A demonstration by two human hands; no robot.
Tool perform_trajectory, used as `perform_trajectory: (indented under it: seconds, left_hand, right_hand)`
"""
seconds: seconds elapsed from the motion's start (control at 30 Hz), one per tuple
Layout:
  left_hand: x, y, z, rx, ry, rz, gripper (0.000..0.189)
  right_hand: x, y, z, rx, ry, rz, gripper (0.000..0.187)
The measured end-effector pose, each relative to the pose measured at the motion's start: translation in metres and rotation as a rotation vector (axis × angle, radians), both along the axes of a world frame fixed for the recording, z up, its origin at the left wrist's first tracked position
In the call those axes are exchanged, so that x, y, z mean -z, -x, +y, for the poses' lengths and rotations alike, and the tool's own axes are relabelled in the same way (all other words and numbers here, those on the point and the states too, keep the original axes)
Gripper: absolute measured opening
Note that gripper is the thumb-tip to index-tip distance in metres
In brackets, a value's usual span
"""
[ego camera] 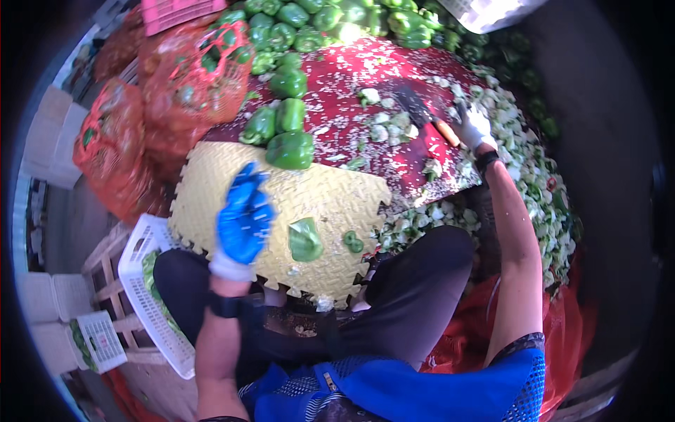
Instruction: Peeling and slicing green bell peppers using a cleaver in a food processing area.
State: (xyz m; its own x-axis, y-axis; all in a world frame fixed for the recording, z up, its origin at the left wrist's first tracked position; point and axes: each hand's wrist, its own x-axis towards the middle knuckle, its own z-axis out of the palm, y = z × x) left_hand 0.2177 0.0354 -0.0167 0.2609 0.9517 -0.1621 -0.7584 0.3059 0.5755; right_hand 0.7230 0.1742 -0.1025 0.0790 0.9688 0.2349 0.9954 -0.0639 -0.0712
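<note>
My left hand (pixel 245 221), in a blue glove flecked with pale seeds, is above a yellow foam mat (pixel 337 192). Its fingers are loosely bent and partly apart, with nothing visible in them. Several whole green bell peppers (pixel 290 150) lie just beyond it, at the mat's far edge. A cut piece of green pepper (pixel 305 240) and a small green pepper scrap (pixel 353 241) rest on the mat. To the right, my right hand (pixel 473 126), in a white glove with dark fingertips, reaches to the edge of a heap of pepper cores (pixel 519 142). Whatever its fingers touch is hidden. Beside it lies a knife's wooden handle (pixel 446 133).
The dark knife blade (pixel 414 105) lies on a seed-strewn red board (pixel 337 79), near loose cores (pixel 391 128). More bell peppers (pixel 295 18) are piled behind. Red mesh sacks (pixel 184 95) and a white plastic crate (pixel 140 285) stand left. Red netting (pixel 474 327) lies right.
</note>
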Motion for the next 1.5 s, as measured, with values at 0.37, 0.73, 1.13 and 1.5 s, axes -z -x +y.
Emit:
perform_trajectory:
  seconds: [0.37,0.73,1.13,1.5]
  left_hand:
    - [-0.031,0.081,-0.083,0.097,-0.399,1.693,0.043]
    - [0.015,0.085,-0.113,0.89,-0.488,1.836,0.031]
    - [0.087,0.075,-0.094,0.787,-0.795,1.671,0.036]
    - [0.023,0.076,-0.07,0.573,-0.525,1.486,0.028]
  right_hand:
    - [0.024,0.016,-0.003,-0.002,0.292,0.015,0.05]
    - [0.015,-0.009,-0.007,-0.009,0.276,0.018,0.049]
    - [-0.091,0.289,-0.207,-0.971,1.55,0.719,0.039]
    - [0.19,0.456,-0.283,-0.57,1.176,1.61,0.044]
